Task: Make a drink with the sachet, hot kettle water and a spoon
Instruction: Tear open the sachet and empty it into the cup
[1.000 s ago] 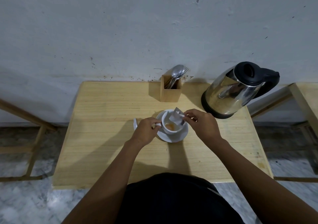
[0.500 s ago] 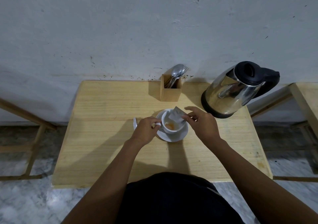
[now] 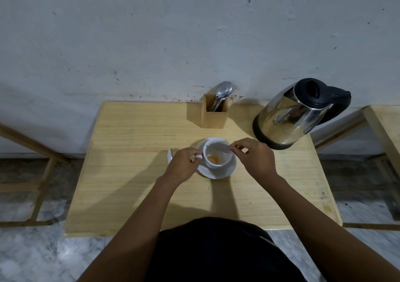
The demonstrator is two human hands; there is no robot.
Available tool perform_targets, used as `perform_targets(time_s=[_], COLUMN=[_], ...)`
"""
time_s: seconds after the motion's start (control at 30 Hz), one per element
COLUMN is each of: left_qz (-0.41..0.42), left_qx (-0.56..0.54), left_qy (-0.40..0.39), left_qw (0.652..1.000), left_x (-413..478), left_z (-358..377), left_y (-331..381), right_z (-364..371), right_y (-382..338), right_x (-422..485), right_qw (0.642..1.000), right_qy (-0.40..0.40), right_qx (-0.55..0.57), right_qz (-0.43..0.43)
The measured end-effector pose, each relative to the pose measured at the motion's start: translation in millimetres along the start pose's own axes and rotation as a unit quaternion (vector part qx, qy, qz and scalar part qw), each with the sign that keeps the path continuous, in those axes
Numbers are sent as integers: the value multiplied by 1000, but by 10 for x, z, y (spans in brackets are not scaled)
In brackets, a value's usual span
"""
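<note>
A white cup (image 3: 218, 164) stands on a white saucer (image 3: 225, 172) in the middle of the wooden table (image 3: 134, 173). Orange powder lies at the cup's bottom. My left hand (image 3: 184, 164) pinches the cup's handle. My right hand (image 3: 253, 158) holds the white sachet (image 3: 219, 146) flat over the cup's far rim. A steel kettle (image 3: 287, 119) with a black lid and handle stands at the back right. Spoons (image 3: 223, 92) stick out of a wooden holder (image 3: 214, 114) at the back.
A torn white strip (image 3: 170, 155) lies on the table just left of my left hand. The wall runs along the table's far edge. Another wooden table (image 3: 387, 130) stands to the right, and a wooden frame (image 3: 32, 151) to the left.
The sachet has dropped from a tilted, raised position over the cup to lying low and flat at the rim. My left hand has stayed on the handle.
</note>
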State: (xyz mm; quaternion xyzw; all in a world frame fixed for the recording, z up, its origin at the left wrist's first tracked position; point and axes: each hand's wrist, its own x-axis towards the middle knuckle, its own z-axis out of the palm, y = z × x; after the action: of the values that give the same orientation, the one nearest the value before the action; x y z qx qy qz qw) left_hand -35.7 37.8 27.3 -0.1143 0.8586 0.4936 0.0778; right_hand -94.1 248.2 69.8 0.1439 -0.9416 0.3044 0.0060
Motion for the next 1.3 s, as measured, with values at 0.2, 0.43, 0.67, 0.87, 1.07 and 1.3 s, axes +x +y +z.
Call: perform_targets(time_s=[0.2, 0.43, 0.67, 0.87, 1.07, 1.3], left_qz=[15, 68, 84, 73, 63, 16], left_qx=[13, 14, 80, 97, 99, -6], left_qy=[33, 62, 83, 99, 94, 90], left_qw=[999, 996, 990, 988, 989, 996], left_x=[1, 139, 140, 148, 143, 95], left_z=[-33, 26, 50, 63, 73, 26], left_y=[127, 227, 252, 240, 244, 332], right_z=[10, 7, -35, -16, -72, 20], right_y=[44, 26, -5, -45, -135, -53], right_x=[27, 89, 98, 83, 67, 53], right_qw=[999, 994, 997, 1000, 998, 987], right_qy=[-29, -65, -4, -14, -52, -56], right_qx=[42, 67, -5, 0, 38, 146], right_qz=[-14, -59, -80, -22, 14, 48])
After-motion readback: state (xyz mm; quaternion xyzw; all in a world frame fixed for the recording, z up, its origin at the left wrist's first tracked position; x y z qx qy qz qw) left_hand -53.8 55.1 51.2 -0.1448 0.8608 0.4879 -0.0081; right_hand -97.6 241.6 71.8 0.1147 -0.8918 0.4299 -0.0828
